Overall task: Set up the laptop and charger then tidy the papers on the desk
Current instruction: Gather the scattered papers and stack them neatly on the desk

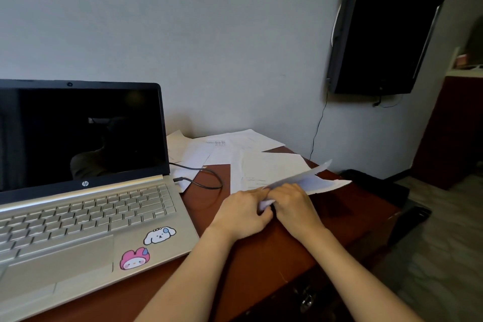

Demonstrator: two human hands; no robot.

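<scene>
A silver laptop (86,212) is set open on the left of a reddish-brown wooden desk (261,256), its glossy black screen dark and its flat grey keys laid in even rows. Two cartoon stickers are stuck on the smooth palm rest: a white dog (159,235) and a pink hooded figure (134,259). A thin black charger cable (180,179) is plugged into the laptop's right edge and is looped loosely over the desk beside it. Loose white papers (230,146), thin and faintly printed, are spread in overlapping layers across the far right part of the desk, some reaching behind the screen. One sheet (311,178) is lifted off this spread, bent and tilted, its far end blurred. Its near edge is gripped by both hands close together: the left hand (243,213) is curled around the crumpled corner, and the right hand (295,204) is closed over the sheet just beside it, knuckles upward. A flat black television (384,34) is mounted on the matte grey wall (209,34) above and to the right, with thin cords hanging below it.
</scene>
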